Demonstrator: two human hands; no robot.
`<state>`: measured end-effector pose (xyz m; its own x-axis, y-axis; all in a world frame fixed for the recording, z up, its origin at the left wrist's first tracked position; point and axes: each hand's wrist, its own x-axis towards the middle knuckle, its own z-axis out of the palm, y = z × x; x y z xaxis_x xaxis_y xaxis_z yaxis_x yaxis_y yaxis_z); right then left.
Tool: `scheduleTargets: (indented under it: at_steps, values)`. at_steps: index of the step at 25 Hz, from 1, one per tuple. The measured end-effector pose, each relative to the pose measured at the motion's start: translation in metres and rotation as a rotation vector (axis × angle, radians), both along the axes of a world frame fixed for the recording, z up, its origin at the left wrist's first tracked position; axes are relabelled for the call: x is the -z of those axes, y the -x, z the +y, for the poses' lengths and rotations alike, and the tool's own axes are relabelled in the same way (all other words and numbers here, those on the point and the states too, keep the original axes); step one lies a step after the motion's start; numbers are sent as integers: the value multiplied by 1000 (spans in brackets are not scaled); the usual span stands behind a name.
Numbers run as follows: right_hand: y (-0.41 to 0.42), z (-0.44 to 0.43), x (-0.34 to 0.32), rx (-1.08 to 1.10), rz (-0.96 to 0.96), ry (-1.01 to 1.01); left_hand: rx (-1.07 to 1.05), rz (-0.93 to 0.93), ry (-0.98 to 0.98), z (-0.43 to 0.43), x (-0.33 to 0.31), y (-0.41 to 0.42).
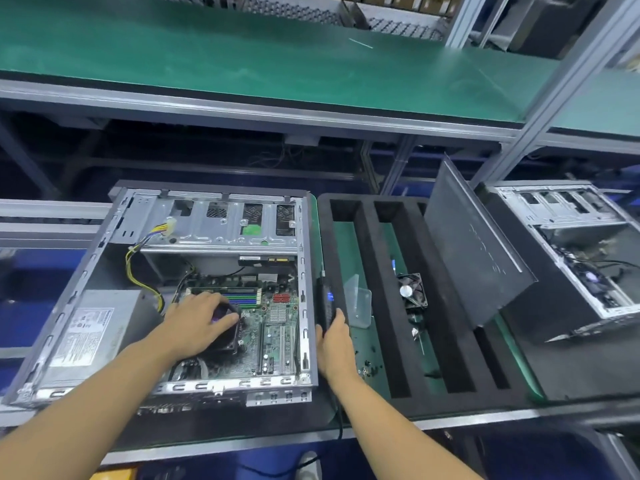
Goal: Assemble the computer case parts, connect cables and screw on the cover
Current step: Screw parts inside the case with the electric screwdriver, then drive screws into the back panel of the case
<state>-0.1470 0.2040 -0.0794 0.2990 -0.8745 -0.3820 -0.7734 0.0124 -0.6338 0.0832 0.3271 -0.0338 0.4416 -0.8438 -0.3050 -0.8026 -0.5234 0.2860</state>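
Note:
An open computer case (304, 271) lies on its side at the left of the bench, its motherboard (277, 327) and grey power supply (93, 327) exposed. My left hand (197, 323) rests on top of the black CPU cooler fan (232, 336) on the board, fingers curled over it. My right hand (334, 344) grips a black electric screwdriver (326, 301) with a blue light, just outside the case's right wall; its cable runs down past the bench edge. The dark side cover (474, 251) leans tilted against a second case.
A black foam tray (377, 306) with long slots sits right of the case; a small loose fan (412, 291) and a clear plastic box (358, 301) lie in it, with small screws near its front. A second open case (581, 251) stands at far right. A green shelf runs overhead.

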Motion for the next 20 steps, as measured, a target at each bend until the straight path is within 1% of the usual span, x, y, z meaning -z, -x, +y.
scheduleTargets:
  at_steps: [2,4,8,11,14,17,20]
  values:
    - [-4,3,0,31,40,49,-16,3,5,1,1,0]
    - [-7,1,-3,60,64,47,-20,3,10,1,1,0]
    - [-9,-4,-9,6,158,48,-23,1,15,0,1,0]
    - [-12,-3,-10,-8,154,-13,-34,10,13,1,2,-1]
    - [-13,-3,-7,-6,164,-15,-48,19,29,-1,3,-1]
    - [-8,-5,-3,-67,282,78,-71,-8,129,-11,-6,3]
    - [3,-13,6,-140,305,64,-57,22,329,-24,-24,17]
